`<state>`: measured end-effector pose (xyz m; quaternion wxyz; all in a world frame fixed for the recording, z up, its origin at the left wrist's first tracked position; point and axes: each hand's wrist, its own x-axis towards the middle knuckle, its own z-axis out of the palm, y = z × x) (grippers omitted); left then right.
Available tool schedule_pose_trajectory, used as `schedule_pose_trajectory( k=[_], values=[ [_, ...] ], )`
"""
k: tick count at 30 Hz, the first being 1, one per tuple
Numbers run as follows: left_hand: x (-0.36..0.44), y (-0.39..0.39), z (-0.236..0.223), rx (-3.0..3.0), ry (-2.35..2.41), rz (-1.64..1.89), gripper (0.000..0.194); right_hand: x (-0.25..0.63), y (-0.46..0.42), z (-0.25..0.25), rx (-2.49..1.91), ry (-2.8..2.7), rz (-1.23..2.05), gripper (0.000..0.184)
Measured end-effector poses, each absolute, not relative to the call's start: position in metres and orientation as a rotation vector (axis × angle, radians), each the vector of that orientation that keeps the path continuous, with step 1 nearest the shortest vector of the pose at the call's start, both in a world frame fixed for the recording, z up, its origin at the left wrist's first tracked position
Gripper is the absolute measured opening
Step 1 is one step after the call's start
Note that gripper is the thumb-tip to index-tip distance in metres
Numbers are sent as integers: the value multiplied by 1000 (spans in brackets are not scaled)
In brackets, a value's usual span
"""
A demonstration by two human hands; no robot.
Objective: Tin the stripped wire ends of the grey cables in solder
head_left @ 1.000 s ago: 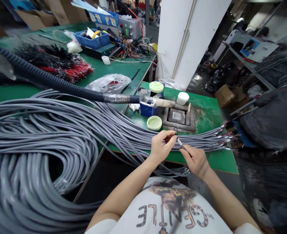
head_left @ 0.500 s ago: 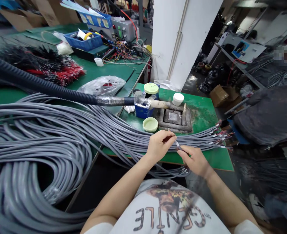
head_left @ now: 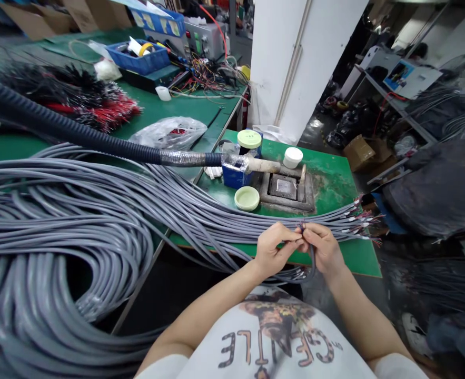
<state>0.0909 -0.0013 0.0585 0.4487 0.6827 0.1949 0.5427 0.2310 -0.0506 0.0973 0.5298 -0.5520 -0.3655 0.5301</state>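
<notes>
Right of centre, the right hand [head_left: 326, 251] pinches a grey cable [head_left: 313, 260] near its end, where thin wires [head_left: 302, 228] fan out. The left hand [head_left: 276, 248] has its fingertips pressed together at those wires, touching the right hand's. Just beyond both, a bundle of grey cables [head_left: 216, 216] crosses the green surface [head_left: 330, 181].

My pic's bright mid-frame, esp. the white post [head_left: 275, 58]. R side's dim w/ dark shadows. Grey cables [head_left: 22, 300] shine a bit. Edges look stretched & blurry.
</notes>
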Motion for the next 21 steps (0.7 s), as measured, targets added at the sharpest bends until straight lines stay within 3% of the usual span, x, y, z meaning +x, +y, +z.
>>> schedule_pose_trajectory(
  k=[7, 12, 16, 21],
  values=[
    [87, 5, 64, 1802, 329, 1418, 14, 243, -43, 111, -1235, -1061, 1359, 22],
    [79, 15, 57, 2063, 231, 1332, 17, 252, -33, 120, -1352, -1228, 1550, 33],
    [79, 15, 51, 2092, 303, 1256, 18, 239, -32, 115, -1438, -1165, 1337, 22],
    [88, 9, 58, 1667, 326, 1462, 11, 226, -36, 103, -1258, -1028, 1088, 25]
  ],
)
